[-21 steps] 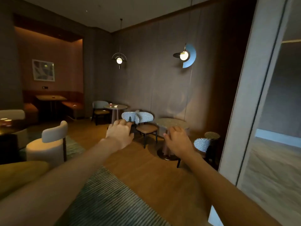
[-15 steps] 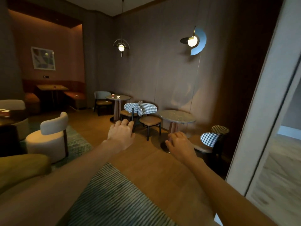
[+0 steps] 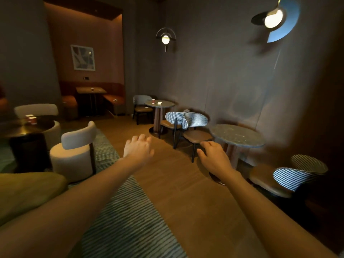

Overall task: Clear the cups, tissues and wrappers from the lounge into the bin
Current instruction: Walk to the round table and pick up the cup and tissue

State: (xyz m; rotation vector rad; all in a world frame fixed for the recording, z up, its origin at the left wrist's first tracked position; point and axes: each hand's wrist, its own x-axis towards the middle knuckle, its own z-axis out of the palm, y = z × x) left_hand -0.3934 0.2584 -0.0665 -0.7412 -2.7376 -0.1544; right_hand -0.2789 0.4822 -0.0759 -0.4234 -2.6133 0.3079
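Observation:
My left hand (image 3: pixel 138 147) and my right hand (image 3: pixel 214 156) are stretched out in front of me over the wooden floor, fingers loosely apart, both empty. Two red paper cups (image 3: pixel 32 119) stand on the dark round table (image 3: pixel 22 130) at the left. On the far round table (image 3: pixel 159 104) I see a small red cup (image 3: pixel 153 101) and a white crumpled tissue (image 3: pixel 159 103). Another cup (image 3: pixel 92 89) sits on the booth table (image 3: pixel 91 90), and a white tissue (image 3: pixel 114 99) lies on the booth bench. No bin is in view.
A marble round table (image 3: pixel 237 135) with checkered-back chairs (image 3: pixel 193 121) stands along the right wall. A white round chair (image 3: pixel 74 155) and a striped rug (image 3: pixel 126 216) lie to the left. An olive cushion (image 3: pixel 28 190) fills the lower left.
The view has swung left and moved into the room; the white door frame at the right has left view. The tables and cups look closer. Both hands stay outstretched and empty.

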